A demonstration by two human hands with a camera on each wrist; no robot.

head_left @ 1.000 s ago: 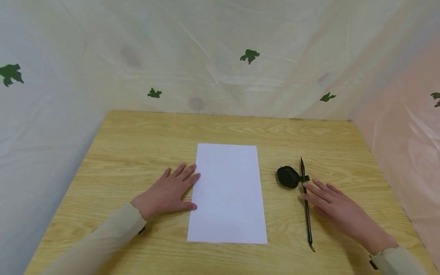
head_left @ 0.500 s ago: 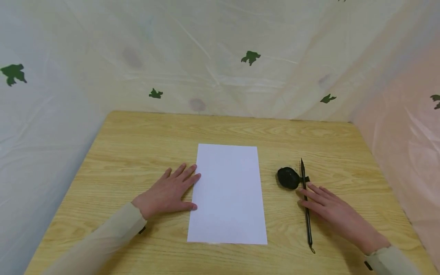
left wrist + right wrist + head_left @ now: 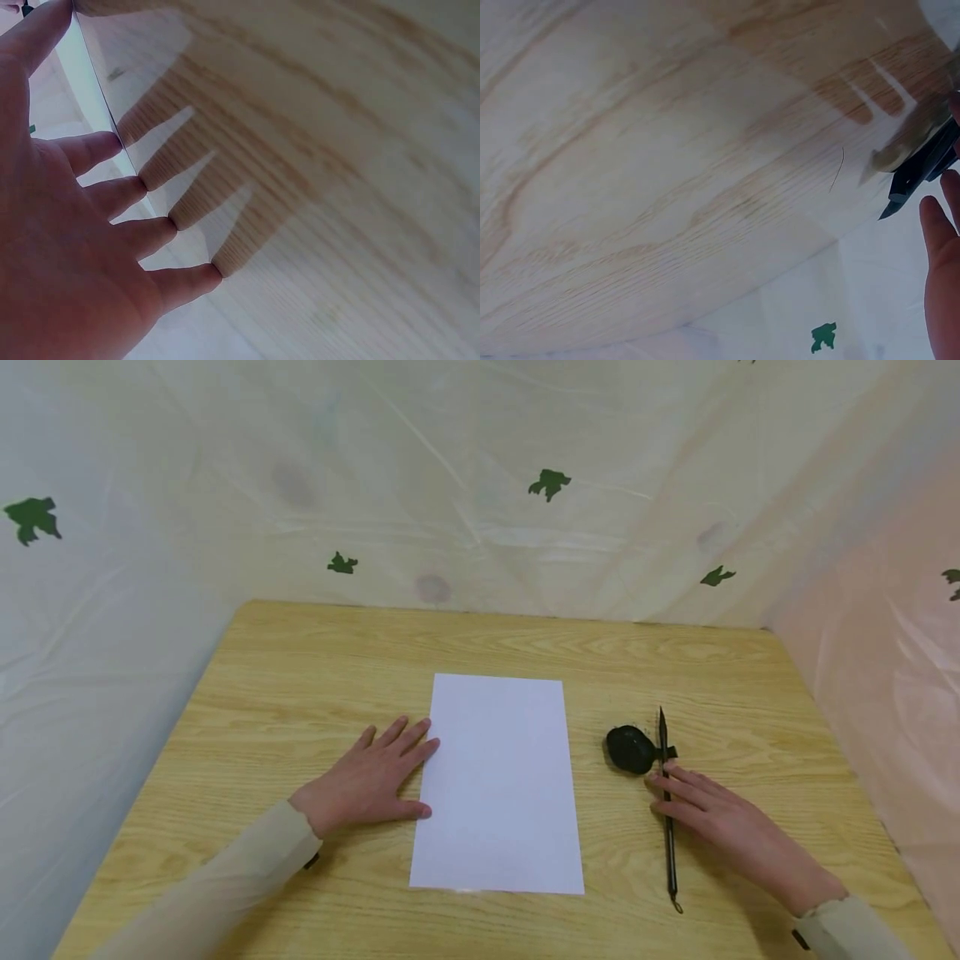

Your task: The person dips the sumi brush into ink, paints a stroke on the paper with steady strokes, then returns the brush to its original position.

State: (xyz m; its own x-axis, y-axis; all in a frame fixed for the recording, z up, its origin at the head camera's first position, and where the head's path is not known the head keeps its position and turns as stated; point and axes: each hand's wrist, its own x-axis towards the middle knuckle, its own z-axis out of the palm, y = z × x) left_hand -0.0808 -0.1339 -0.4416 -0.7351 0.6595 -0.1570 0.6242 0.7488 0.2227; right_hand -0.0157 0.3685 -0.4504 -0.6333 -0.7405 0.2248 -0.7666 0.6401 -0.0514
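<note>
left hand [image 3: 367, 777] spread, touching paper [image 3: 498, 785] — right hand [image 3: 731, 822] at brush [image 3: 671, 852], can't tell if gripping.

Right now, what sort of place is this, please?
Probably an enclosed writing or painting spot: pale curtains line three sides of the wood-grain table, which holds paper and a brush.

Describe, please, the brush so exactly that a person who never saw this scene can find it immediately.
On the wooden table, start from the white sheet and look right, to where the right hand reaches over the brush. It is long, thin and black, with a pointed far end and a small loop at the near end, unlike the rounded black object beside it.
</note>
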